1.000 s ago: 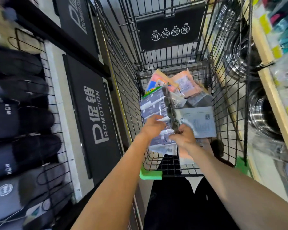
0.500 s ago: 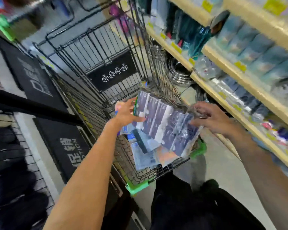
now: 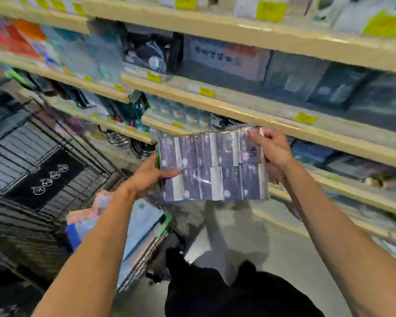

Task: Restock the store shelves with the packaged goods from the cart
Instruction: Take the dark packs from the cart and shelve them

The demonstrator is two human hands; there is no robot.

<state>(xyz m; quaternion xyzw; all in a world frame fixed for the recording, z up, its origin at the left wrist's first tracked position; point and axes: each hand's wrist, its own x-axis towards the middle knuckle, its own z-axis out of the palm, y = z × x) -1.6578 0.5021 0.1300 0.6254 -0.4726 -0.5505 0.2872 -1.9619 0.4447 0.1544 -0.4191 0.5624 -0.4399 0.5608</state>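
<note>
Now both hands grip the pack [image 3: 212,167], lifted from cart [image 3: 44,156] toward shelves [image 3: 238,110].

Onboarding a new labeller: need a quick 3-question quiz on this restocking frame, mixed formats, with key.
1. True or false: the plastic pack of grey-blue items rests on a shelf.
2. Multiple choice: where is the cart relative to the pack?
A. lower left
B. right
C. out of view
3. Fill in: the left hand grips the pack's left edge; the right hand grips its upper ____ corner.

Key:
1. False; both hands hold it in the air, in front of the shelves.
2. A
3. right
</note>
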